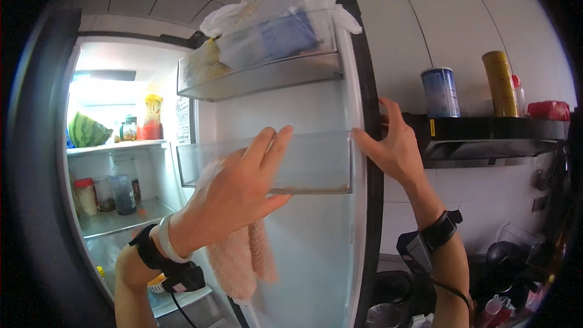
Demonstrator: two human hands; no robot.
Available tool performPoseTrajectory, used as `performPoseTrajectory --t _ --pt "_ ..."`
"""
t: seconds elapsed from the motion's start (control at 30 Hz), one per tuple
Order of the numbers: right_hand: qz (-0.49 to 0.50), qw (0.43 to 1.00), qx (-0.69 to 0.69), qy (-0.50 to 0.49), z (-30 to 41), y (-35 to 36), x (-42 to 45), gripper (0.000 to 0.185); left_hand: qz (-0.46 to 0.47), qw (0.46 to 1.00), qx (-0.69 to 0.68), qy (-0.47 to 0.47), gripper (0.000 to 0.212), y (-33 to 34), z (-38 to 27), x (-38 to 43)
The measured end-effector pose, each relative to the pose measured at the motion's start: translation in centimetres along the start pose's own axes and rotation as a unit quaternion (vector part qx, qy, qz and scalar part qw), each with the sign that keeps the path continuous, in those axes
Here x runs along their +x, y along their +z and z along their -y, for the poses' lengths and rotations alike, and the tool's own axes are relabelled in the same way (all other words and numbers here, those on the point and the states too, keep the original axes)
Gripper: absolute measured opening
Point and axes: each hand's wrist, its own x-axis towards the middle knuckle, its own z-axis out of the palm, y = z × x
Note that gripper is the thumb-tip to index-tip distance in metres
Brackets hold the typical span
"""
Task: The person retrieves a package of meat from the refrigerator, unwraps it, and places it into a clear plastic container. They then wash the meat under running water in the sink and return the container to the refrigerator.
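Observation:
My left hand point(232, 187) is before the lower clear door bin point(314, 164), with two fingers stretched up. A pale pink fluffy cloth point(232, 264) hangs from under this hand; its upper part is mostly hidden behind the palm. My right hand point(394, 146) grips the outer edge of the open refrigerator door point(309, 246), thumb at the inner side and fingers behind. Above, the upper door bin point(268, 75) holds plastic bags point(282, 27) that bulge over its rim. The lower bin shows no contents, and brownish residue marks its bottom edge.
Inside the lit refrigerator are a cut watermelon point(89, 130), a yellow-lidded container point(150, 118) and several jars point(104, 193). At right, a black range hood point(492, 130) carries a blue can point(440, 92) and a yellow canister point(500, 84). Dark cookware point(505, 255) crowds the lower right.

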Motion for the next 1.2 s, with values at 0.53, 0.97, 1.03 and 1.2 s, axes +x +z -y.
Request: performPoseTrajectory --t 0.53,0.97,1.03,1.2 --pt "-0.028 0.989 -0.06 -0.134 -0.5 -1.0 3.9 0.045 0.009 0.957 -0.288 0.027 0.016 7.3 0.3 -9.0" --pt "0.324 0.872 -0.111 -0.35 23.0 16.6 4.5 0.028 -0.127 0.808 -0.562 -0.123 0.013 11.7 -1.1 -18.1" --pt "0.375 0.871 -0.139 -0.284 23.6 18.1 5.5 0.032 -0.14 0.796 -0.578 -0.117 0.015 11.8 -0.6 -19.1" --pt "0.484 0.833 -0.171 -0.208 23.3 20.3 5.3 0.04 -0.19 0.789 -0.571 -0.121 0.013 11.5 1.0 -21.2"
